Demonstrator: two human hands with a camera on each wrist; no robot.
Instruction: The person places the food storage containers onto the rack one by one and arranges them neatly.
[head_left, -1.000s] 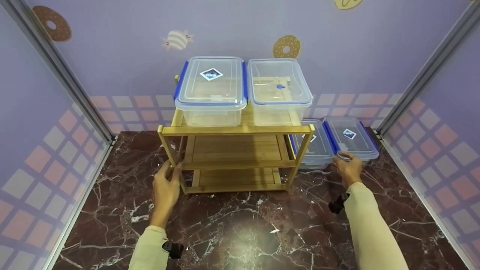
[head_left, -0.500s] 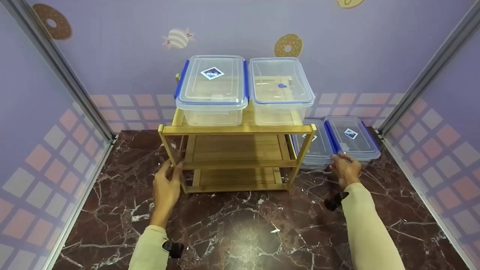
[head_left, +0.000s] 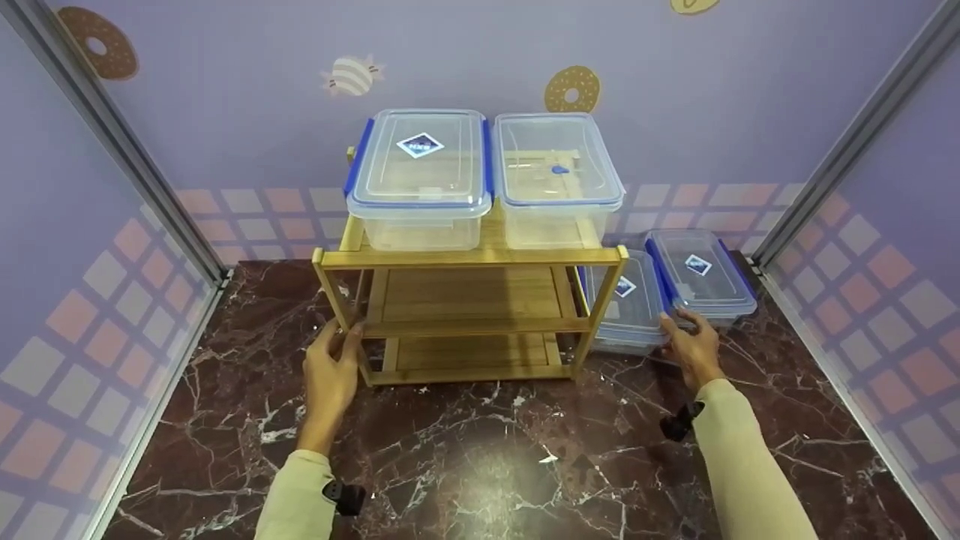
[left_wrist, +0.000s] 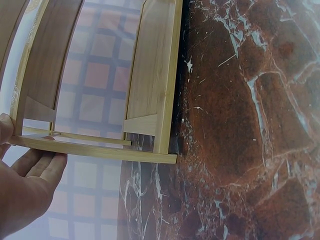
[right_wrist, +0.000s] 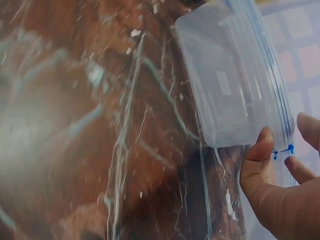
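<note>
A three-tier wooden shelf rack (head_left: 471, 260) stands on the floor. My left hand (head_left: 331, 371) grips its front left post, with the fingers behind the wood in the left wrist view. To the right of the rack, a clear plastic storage box (head_left: 626, 307) with a lid and blue clips sits on the floor. My right hand (head_left: 691, 349) holds this box by its near right corner; the right wrist view shows the thumb (right_wrist: 262, 145) against the side under the lid. A second lidded box (head_left: 701, 274) lies to its right, slightly farther back.
On the rack's top tier sit two more clear boxes: one with blue side clips (head_left: 421, 169), the other (head_left: 556, 169) with a blue lid valve. Purple patterned walls (head_left: 480, 45) enclose the back and sides. The floor (head_left: 480, 450) is dark red marble pattern.
The floor box nearest the rack has slid toward me, and its lid label shows more fully. My right hand has stayed at its corner. The left hand keeps its place on the post.
</note>
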